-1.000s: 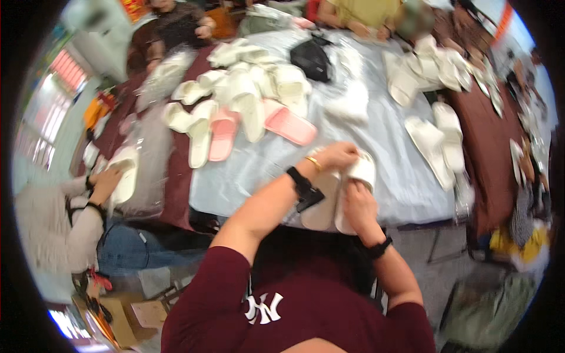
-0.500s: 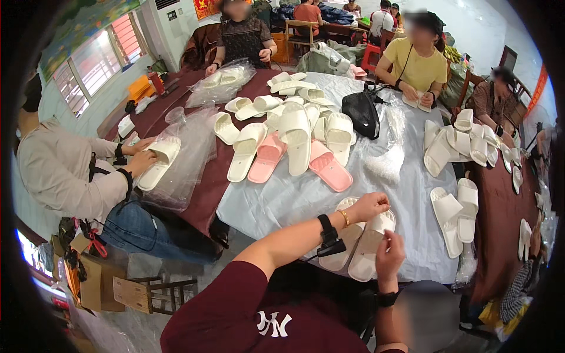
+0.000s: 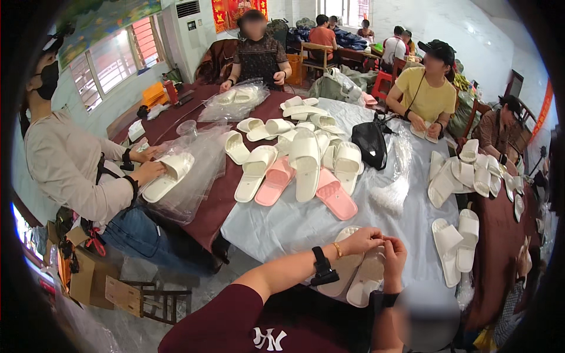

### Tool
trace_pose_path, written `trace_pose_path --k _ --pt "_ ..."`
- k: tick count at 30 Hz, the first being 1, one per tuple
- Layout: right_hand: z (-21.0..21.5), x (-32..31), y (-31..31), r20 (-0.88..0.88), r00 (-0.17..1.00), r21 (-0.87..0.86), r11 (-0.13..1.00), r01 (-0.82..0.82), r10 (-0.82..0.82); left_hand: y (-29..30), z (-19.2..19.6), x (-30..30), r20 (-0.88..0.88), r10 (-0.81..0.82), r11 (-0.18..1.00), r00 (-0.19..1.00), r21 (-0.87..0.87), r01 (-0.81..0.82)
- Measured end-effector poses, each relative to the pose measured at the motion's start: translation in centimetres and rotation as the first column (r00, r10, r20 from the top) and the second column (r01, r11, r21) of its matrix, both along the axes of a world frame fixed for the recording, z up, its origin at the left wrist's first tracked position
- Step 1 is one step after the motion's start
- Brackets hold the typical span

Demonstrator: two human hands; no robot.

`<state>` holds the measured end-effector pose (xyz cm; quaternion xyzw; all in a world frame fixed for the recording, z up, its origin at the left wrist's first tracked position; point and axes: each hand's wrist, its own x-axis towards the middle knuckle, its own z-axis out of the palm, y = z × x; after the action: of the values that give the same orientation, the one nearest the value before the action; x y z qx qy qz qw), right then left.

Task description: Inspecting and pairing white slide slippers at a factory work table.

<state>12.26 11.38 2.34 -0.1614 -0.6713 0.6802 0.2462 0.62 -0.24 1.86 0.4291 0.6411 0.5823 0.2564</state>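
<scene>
Over the cream slippers (image 3: 358, 275), both hands' fingers (image 3: 376, 240) pinch together, seemingly on something tiny.

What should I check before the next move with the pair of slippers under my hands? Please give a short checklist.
1. Both slippers lie side by side on the table edge: ok.
2. Left hand and right hand meet above the pair: ok.
3. Something small pinched between the fingertips: cannot tell.
4. Slippers lie sole-up: ok.
5. Pink slipper and the pile lie apart from the pair: ok.
</scene>
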Motion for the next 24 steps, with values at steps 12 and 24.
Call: trace_pose_path --k 12,24 --pt "0.1 0.5 0.4 0.074 0.997 -0.032 0.999 0.003 -0.001 0.0 -0.2 1.5 0.092 -0.043 0.999 0.995 0.019 0.041" --pt "0.0 -1.9 -0.5 0.069 0.987 0.113 0.985 0.133 -0.142 -0.2 -0.3 -0.4 0.373 0.202 0.966 0.906 0.078 -0.248"
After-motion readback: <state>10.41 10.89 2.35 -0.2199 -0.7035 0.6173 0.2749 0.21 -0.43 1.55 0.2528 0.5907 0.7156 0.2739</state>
